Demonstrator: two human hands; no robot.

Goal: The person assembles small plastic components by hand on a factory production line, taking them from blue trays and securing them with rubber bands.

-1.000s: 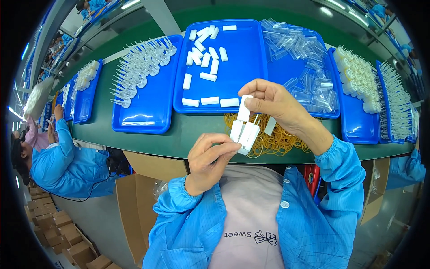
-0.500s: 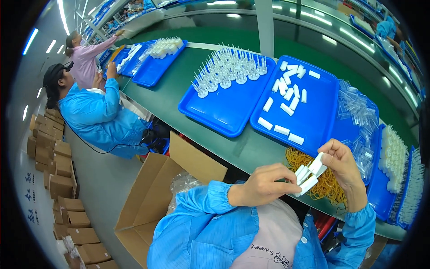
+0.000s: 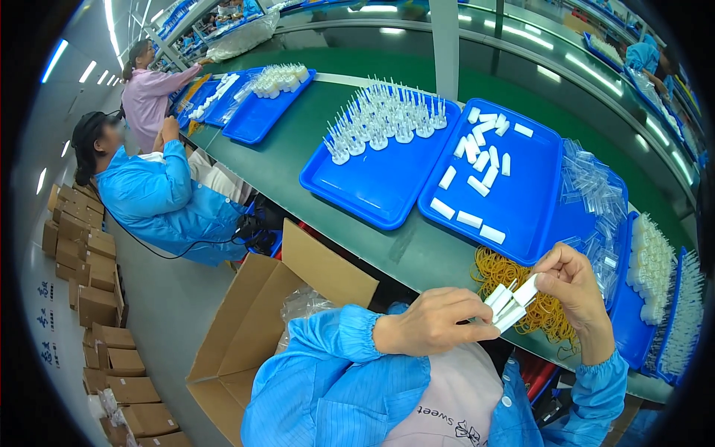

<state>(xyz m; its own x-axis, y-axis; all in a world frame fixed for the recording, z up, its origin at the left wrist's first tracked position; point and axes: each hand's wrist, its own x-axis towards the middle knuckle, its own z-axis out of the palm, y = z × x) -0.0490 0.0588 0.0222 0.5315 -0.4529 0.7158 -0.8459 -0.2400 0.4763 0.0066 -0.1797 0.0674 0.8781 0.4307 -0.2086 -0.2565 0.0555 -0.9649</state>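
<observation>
Since before, white pieces [image 3: 510, 304] unmoved between hands

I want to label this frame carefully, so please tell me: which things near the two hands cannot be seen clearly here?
- White pieces, head view: both hands hold the bundle; the fingers cover it, so the count is unclear.
- Rubber bands, head view: partly hidden behind the right hand; whether one wraps the bundle cannot be told.
- Left hand: its palm side is turned away.
- Clear parts: too small and glossy to identify.
</observation>
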